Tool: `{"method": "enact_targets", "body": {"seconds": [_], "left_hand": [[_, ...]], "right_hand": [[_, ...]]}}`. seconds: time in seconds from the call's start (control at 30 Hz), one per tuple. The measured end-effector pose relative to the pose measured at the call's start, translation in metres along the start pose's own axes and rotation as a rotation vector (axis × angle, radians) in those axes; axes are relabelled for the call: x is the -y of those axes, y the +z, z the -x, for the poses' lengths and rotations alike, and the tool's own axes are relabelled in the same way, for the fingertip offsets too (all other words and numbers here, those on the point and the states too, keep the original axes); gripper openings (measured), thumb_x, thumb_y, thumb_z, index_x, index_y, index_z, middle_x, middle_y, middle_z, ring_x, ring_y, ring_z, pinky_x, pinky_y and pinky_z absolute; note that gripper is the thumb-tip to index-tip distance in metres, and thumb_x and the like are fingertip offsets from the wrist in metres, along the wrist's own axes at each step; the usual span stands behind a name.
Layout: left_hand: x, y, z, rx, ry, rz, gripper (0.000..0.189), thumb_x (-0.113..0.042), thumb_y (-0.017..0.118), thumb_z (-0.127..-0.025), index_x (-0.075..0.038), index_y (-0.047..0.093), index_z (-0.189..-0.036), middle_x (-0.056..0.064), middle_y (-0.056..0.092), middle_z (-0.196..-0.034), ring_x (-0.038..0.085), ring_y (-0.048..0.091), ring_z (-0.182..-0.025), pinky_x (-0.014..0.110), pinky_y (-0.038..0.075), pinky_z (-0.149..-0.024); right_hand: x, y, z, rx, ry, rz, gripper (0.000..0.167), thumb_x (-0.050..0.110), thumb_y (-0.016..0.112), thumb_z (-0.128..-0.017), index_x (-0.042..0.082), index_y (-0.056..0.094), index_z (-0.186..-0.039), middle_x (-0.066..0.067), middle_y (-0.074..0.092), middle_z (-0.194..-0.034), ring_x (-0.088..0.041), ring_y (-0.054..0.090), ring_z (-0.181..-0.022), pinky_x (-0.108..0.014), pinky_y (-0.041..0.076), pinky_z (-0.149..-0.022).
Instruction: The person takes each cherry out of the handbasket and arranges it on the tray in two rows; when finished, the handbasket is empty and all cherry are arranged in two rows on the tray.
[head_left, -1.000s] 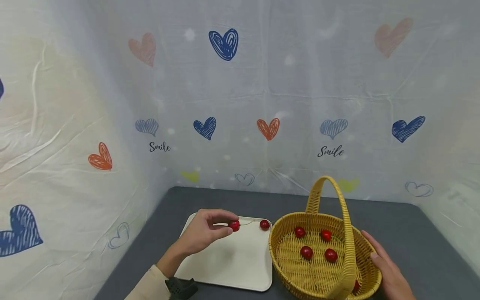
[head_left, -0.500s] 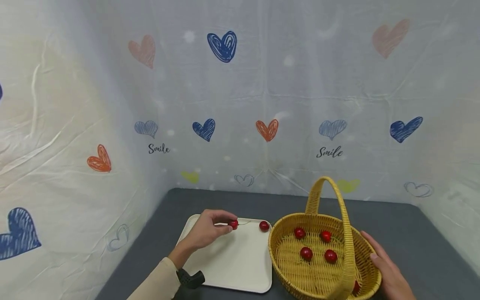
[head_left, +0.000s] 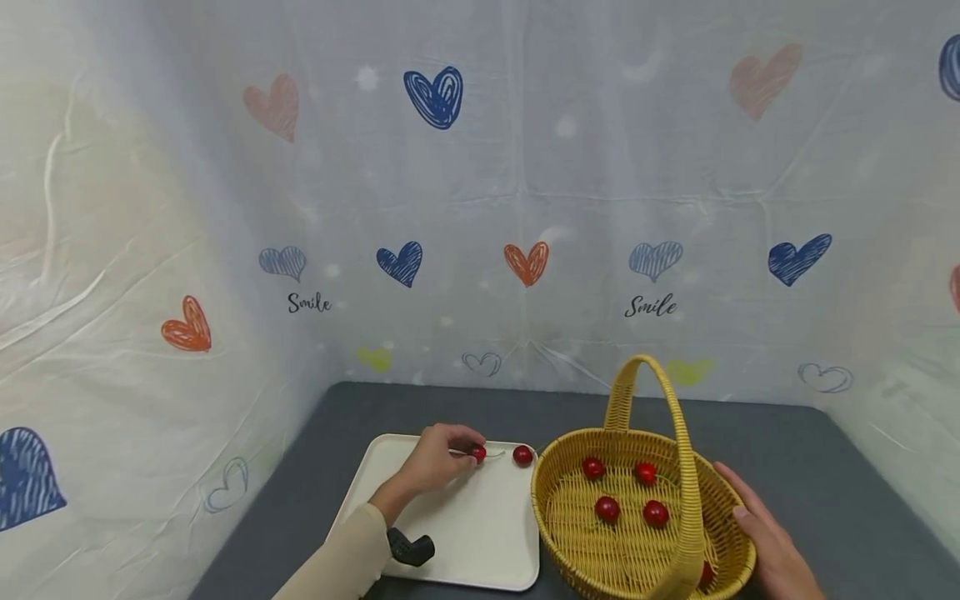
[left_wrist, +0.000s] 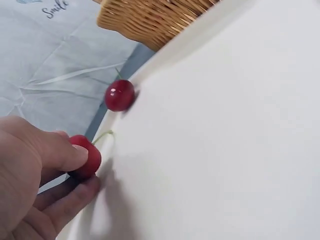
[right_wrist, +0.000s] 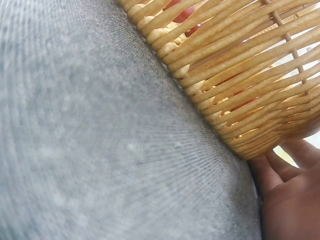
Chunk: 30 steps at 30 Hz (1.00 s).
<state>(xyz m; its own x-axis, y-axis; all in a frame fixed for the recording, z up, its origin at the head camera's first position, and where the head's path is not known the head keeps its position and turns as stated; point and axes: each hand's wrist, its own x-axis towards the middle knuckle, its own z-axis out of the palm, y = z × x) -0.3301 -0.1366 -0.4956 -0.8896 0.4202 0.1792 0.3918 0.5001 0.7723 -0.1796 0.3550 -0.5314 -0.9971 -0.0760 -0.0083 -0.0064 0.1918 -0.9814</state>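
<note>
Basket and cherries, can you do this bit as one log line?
left grip: pinches cherry | right grip: touches basket | other cherry: on tray | basket: cherries inside

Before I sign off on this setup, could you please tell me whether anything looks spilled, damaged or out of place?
Nothing looks spilled or damaged: the wicker basket stands upright with cherries inside, and the tray lies flat, a lone cherry near its far right corner. The only untidy thing is the creased backdrop.
</note>
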Motion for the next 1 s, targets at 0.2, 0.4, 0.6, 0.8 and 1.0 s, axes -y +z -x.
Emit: {"method": "enact_targets", "body": {"seconds": [0.2,0.4,0.6,0.8,1.0], "left_hand": [[-0.002,0.006,-0.001,-0.020,0.024,-0.115,0.024,0.000,0.080,-0.096,-0.008,0.083,-0.119,0.003,0.082,-0.113,0.020,0.078,-0.106,0.035,0.066,-0.093],[-0.003,0.008,-0.002,-0.049,0.018,-0.199,0.025,-0.001,0.078,-0.097,-0.010,0.082,-0.120,0.004,0.083,-0.114,0.017,0.078,-0.102,0.033,0.066,-0.089],[-0.004,0.006,0.002,-0.076,0.028,-0.247,0.029,-0.002,0.077,-0.097,-0.006,0.080,-0.126,0.008,0.082,-0.119,0.023,0.080,-0.107,0.040,0.066,-0.094],[-0.009,-0.003,0.011,-0.091,0.043,-0.226,0.031,-0.002,0.075,-0.099,-0.005,0.078,-0.130,0.010,0.080,-0.127,0.028,0.079,-0.112,0.038,0.067,-0.090],[-0.021,-0.012,0.021,-0.101,0.076,-0.194,0.033,-0.004,0.077,-0.099,-0.006,0.077,-0.132,0.011,0.079,-0.131,0.029,0.078,-0.115,0.039,0.067,-0.091]], "right_hand": [[0.000,0.001,0.000,-0.004,0.007,0.016,0.065,0.042,0.025,-0.122,0.018,0.004,-0.178,0.030,0.037,-0.147,0.015,0.058,-0.120,-0.026,0.062,-0.088],[-0.001,0.001,-0.001,0.010,-0.042,0.017,0.063,0.038,0.024,-0.122,0.016,0.005,-0.178,0.039,0.039,-0.144,0.015,0.058,-0.122,-0.024,0.062,-0.088],[0.000,0.004,-0.001,-0.002,-0.010,0.011,0.063,0.040,0.025,-0.122,0.019,0.006,-0.178,0.032,0.037,-0.145,0.015,0.058,-0.121,-0.027,0.063,-0.087],[0.000,0.004,0.000,-0.003,-0.015,0.015,0.063,0.040,0.025,-0.122,0.018,0.006,-0.178,0.034,0.037,-0.144,0.015,0.058,-0.121,-0.026,0.063,-0.087],[0.000,0.002,0.000,-0.011,-0.006,0.023,0.063,0.040,0.025,-0.122,0.020,0.006,-0.178,0.029,0.037,-0.146,0.015,0.058,-0.120,-0.026,0.063,-0.087]]}}
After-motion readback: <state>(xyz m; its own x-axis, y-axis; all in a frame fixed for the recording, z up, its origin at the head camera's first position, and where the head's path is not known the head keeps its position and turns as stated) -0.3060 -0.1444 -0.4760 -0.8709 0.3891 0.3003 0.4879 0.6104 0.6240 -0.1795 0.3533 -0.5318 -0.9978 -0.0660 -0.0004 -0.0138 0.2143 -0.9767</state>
